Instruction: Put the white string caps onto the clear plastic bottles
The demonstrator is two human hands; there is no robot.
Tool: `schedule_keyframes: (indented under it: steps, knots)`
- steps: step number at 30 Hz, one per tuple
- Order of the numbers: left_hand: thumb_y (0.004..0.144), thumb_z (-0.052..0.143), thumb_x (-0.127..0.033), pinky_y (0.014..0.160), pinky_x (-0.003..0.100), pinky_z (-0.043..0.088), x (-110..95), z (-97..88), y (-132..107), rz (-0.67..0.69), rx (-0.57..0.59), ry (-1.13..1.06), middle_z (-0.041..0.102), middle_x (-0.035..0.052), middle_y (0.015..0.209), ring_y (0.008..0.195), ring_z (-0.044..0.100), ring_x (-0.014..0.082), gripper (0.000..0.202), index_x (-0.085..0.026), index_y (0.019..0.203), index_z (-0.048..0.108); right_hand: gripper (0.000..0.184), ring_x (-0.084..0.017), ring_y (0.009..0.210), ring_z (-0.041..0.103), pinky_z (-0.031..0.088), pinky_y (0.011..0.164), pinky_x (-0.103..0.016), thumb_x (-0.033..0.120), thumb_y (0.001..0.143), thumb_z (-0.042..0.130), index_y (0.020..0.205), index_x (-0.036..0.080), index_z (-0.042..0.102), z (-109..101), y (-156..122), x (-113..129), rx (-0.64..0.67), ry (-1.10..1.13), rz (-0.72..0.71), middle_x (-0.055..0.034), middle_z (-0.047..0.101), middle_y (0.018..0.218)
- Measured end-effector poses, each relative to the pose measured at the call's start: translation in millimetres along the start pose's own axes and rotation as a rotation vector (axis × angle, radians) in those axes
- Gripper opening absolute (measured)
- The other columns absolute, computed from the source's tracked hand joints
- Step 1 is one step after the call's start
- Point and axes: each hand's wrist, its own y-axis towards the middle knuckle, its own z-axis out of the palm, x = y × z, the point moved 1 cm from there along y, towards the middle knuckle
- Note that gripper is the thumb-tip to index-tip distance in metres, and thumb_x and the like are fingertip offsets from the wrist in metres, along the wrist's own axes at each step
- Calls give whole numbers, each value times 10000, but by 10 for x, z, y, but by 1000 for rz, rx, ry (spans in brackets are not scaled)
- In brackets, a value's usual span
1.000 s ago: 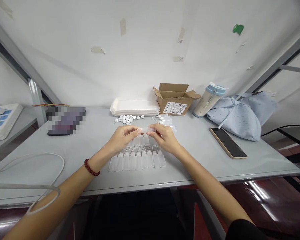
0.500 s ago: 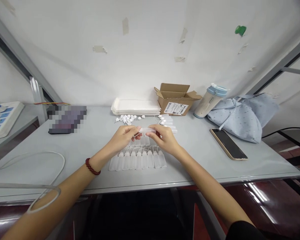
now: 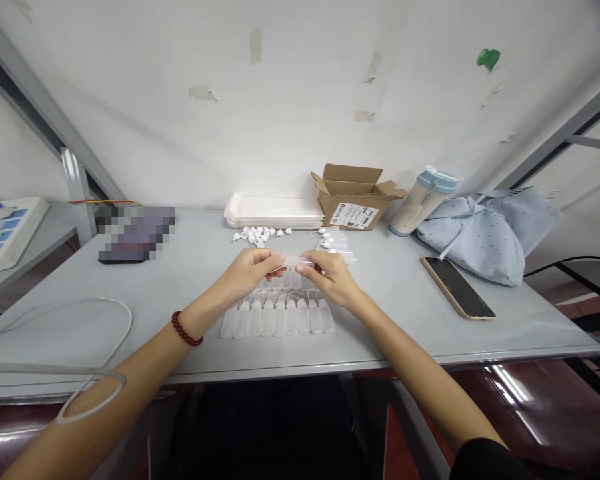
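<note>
A small translucent plastic bottle (image 3: 295,261) lies sideways between my two hands, above the table. My right hand (image 3: 333,272) grips its right part between thumb and fingers. My left hand (image 3: 253,268) is closed at the other end with thumb and fingertips pinched; whether a cap is under them is hidden. Just below, a row of similar bottles (image 3: 279,319) with white loops lies side by side, and a second group (image 3: 295,280) behind it is partly covered by my hands. Loose white caps (image 3: 260,235) are heaped beyond my left hand. More bottles (image 3: 336,241) lie beyond my right hand.
Behind are a stack of flat white packs (image 3: 275,212), an open cardboard box (image 3: 355,200) and a tumbler (image 3: 423,200). To the right lie a blue cloth bag (image 3: 480,233) and a phone (image 3: 457,287). A white cable (image 3: 125,320) loops over the table's left side, near my forearm.
The view has shifted slightly. Both hands stay on the bottle, and my left fingers have moved a little around its end. The bottles and caps on the table stay put.
</note>
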Motion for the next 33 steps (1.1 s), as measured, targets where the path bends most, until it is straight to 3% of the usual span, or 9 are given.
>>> schedule_keyframes:
  steps: [6, 11, 17, 24, 27, 30, 33]
  knots:
    - [766, 621, -424, 549, 241, 384, -32, -36, -31, 71, -15, 163, 610, 9, 689, 614, 504, 129, 263, -165, 730, 647, 402, -92, 508, 339, 274, 511, -240, 494, 873, 478, 637, 169, 498, -8, 12, 10, 44, 132, 153, 49, 361, 526]
    - [762, 642, -427, 536, 240, 399, -34, -68, -34, 107, -6, 206, 644, 21, 702, 609, 529, 134, 265, -165, 733, 671, 403, -90, 507, 326, 260, 500, -237, 507, 856, 493, 634, 171, 487, -5, 13, 40, 70, 224, 218, 51, 346, 523]
    - [838, 528, -475, 599, 267, 452, -9, -19, -13, 49, 54, 127, 665, 51, 696, 632, 561, 149, 385, -151, 675, 654, 428, -96, 532, 364, 301, 515, -229, 531, 882, 460, 695, 158, 554, -7, 14, 25, 27, 119, 143, 30, 415, 568]
    - [824, 543, -528, 530, 258, 404, 34, 3, 1, -28, 96, 26, 535, 8, 558, 519, 482, 119, 458, -156, 558, 570, 414, -118, 558, 463, 381, 560, -244, 528, 890, 478, 879, 141, 624, 36, -9, 25, -12, -32, -52, -36, 588, 690]
    - [816, 557, -533, 533, 262, 406, 44, 2, 3, -21, 99, 3, 551, 18, 560, 519, 476, 122, 455, -151, 571, 597, 414, -121, 570, 471, 381, 566, -246, 501, 916, 448, 886, 139, 646, 26, -7, 55, -2, -13, -42, -45, 608, 708]
    - [835, 549, -510, 567, 255, 410, 27, 6, -15, 70, 129, 55, 600, 33, 623, 564, 485, 124, 432, -145, 629, 653, 399, -114, 570, 464, 350, 544, -238, 471, 914, 469, 823, 139, 671, -19, 1, 79, 42, 94, 6, -24, 595, 680]
    - [857, 528, -490, 515, 239, 348, 7, 7, -42, 124, 144, 173, 537, 6, 573, 537, 435, 114, 418, -150, 685, 698, 388, -94, 533, 397, 303, 513, -235, 445, 898, 505, 740, 135, 674, -64, 9, 83, 65, 208, 49, 7, 535, 609]
